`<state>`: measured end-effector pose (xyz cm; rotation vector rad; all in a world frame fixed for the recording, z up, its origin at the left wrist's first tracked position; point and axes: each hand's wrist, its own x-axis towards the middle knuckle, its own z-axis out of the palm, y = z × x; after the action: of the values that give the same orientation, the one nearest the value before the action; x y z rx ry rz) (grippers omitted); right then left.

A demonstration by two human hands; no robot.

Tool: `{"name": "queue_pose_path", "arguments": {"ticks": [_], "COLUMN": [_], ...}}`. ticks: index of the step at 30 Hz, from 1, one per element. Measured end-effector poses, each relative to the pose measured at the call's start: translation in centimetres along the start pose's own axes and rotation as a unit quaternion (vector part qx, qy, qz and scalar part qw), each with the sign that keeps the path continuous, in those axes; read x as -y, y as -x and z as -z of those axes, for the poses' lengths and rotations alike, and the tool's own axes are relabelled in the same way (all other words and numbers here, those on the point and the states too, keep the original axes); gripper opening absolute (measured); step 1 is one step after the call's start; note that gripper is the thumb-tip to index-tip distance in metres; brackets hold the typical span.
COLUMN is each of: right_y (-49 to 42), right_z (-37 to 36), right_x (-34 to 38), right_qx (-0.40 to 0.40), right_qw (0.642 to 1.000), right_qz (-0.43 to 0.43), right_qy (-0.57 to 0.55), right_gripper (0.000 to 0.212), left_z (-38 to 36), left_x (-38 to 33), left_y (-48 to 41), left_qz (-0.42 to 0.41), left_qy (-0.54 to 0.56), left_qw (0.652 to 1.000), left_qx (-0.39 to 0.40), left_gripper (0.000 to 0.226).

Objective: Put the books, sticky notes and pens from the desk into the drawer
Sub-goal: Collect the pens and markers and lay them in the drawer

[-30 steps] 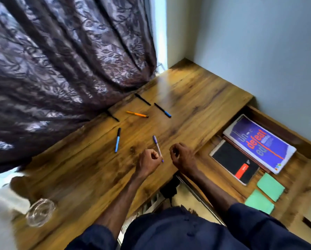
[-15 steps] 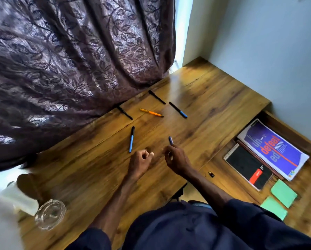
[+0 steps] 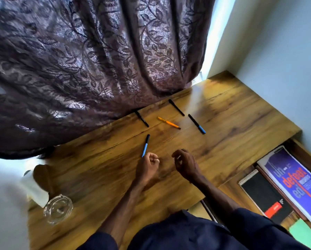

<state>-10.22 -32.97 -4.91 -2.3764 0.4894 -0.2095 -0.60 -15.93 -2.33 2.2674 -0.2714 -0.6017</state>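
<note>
Several pens lie on the wooden desk point(image 3: 237, 123): a blue pen point(image 3: 145, 146), two black pens point(image 3: 141, 119) point(image 3: 176, 107), an orange pen point(image 3: 168, 122) and a black pen with a blue cap point(image 3: 196, 123). My left hand point(image 3: 147, 166) is a closed fist, its knuckles at the blue pen's near tip. My right hand point(image 3: 186, 164) is curled shut beside it; the purple pen that lay there is hidden inside it. The open drawer point(image 3: 230, 192) at the right holds a purple book point(image 3: 293, 183), a black notebook point(image 3: 264, 195) and green sticky notes point(image 3: 302, 235).
A dark patterned curtain point(image 3: 78, 60) hangs over the desk's far edge, touching one black pen. A glass ashtray point(image 3: 58, 209) and a white object point(image 3: 33, 188) sit at the near left corner. A pale wall borders the desk on the right.
My right hand moved over the purple pen and closed; the pen is no longer seen on the desk. My left hand slid left towards the blue pen. The view shifted left.
</note>
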Motion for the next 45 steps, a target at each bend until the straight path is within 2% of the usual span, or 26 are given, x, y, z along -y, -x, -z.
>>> {"name": "queue_pose_path", "arguments": {"ticks": [6,10,13,19,22,25,28,31,34,39,41,45], "right_y": [-2.2,-2.8,-3.1,-5.4,-8.3,-12.1,-16.5,-20.6,-22.5,-20.2,-18.4,-13.2], "right_z": [-0.9,-2.3,-2.2,-1.7,-1.3,-1.0,-1.1,-1.5,-1.8,-2.3,-2.2,-0.9], "right_x": [-0.1,-1.3,-1.5,-2.0,-1.6,-1.5,-2.1,-2.7,-3.2,-2.5,-2.7,-4.2], "right_qx": [0.014,0.050,0.050,0.036,0.030,-0.024,-0.054,-0.011,0.030,0.042,0.045,-0.006], "right_qw": [1.000,0.999,0.998,0.995,0.996,0.996,0.996,0.993,0.987,0.985,0.989,0.998], "right_qz": [0.005,-0.003,-0.031,-0.084,-0.082,-0.082,-0.077,-0.087,-0.106,-0.106,-0.102,-0.065], "right_qy": [-0.005,0.013,0.006,-0.026,-0.027,-0.023,0.008,0.073,0.120,0.128,0.095,0.024], "right_gripper": [0.019,0.004,0.010,0.005,0.003,0.008,0.007,0.014,0.012,0.015,0.011,0.008], "left_z": [1.1,1.2,1.4,1.0,0.9,1.2,1.7,2.0,1.9,1.2,0.8,-0.3], "left_x": [0.3,0.9,0.8,0.5,0.6,0.2,0.6,1.5,2.9,4.0,3.7,2.5], "left_y": [-1.5,-3.2,-5.1,-8.7,-9.8,-10.1,-10.2,-9.8,-9.3,-8.3,-7.6,-6.5], "left_qz": [0.030,0.041,0.037,0.045,0.039,0.058,0.095,0.107,0.122,0.130,0.127,0.115], "left_qy": [0.012,-0.007,-0.059,-0.237,-0.274,-0.238,-0.135,-0.059,-0.005,0.042,0.060,0.061], "left_qw": [0.999,0.996,0.991,0.969,0.960,0.969,0.986,0.992,0.992,0.990,0.990,0.991], "left_qx": [-0.040,-0.083,-0.115,-0.052,-0.033,-0.025,-0.035,-0.020,-0.012,-0.013,-0.001,0.007], "left_gripper": [0.003,0.007,0.014,0.038,0.031,0.020,0.014,0.015,0.017,0.022,0.022,0.026]}}
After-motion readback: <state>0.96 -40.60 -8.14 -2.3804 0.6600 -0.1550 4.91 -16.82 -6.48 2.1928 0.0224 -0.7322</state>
